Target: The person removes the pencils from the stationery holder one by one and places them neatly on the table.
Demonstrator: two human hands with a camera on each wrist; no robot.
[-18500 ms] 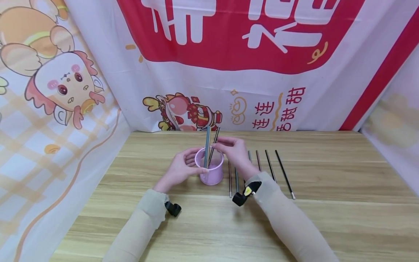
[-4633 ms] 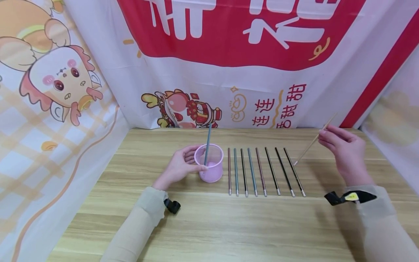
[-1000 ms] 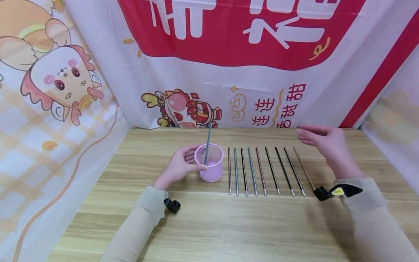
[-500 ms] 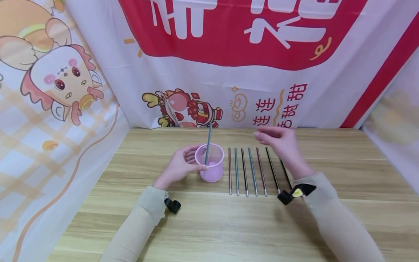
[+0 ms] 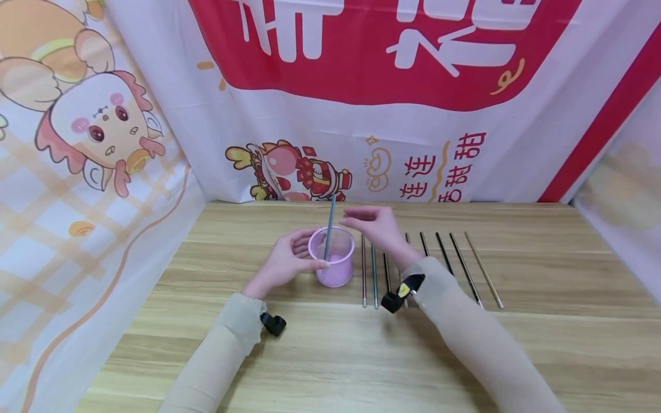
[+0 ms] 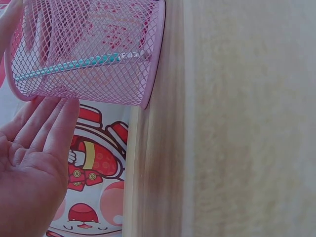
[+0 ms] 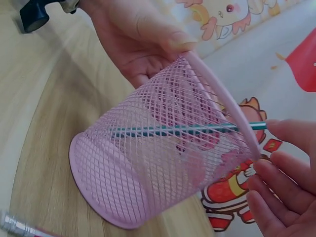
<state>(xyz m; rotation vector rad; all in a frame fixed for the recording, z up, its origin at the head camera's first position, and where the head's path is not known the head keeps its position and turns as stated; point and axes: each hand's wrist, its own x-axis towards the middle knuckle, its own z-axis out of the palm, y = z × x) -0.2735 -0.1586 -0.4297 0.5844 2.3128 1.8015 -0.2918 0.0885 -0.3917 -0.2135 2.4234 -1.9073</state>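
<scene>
A pink mesh pen holder (image 5: 334, 274) stands upright on the wooden table with one blue-green pencil (image 5: 329, 226) leaning inside it. My left hand (image 5: 283, 261) holds the holder from the left, thumb at the front near the rim and fingers behind. Just right of the leaning pencil's upper part is my right hand (image 5: 379, 229), fingers extended and nothing held. In the right wrist view, the right fingers (image 7: 284, 192) lie beside the rim, and a fingertip overlaps the pencil's top end; contact cannot be made out. Through the mesh, the pencil (image 6: 81, 64) shows in the left wrist view.
To the right of the holder, several pencils lie in a row, from a reddish one (image 5: 364, 269) to a light wood one (image 5: 483, 269). My right forearm covers part of the row. A printed cloth (image 5: 392, 132) hangs behind the table (image 5: 330, 367).
A dark pencil has left the holder since the oldest frame, and the row has grown. A light wood pencil was laid at its right end. My right hand then swept left to the holder.
</scene>
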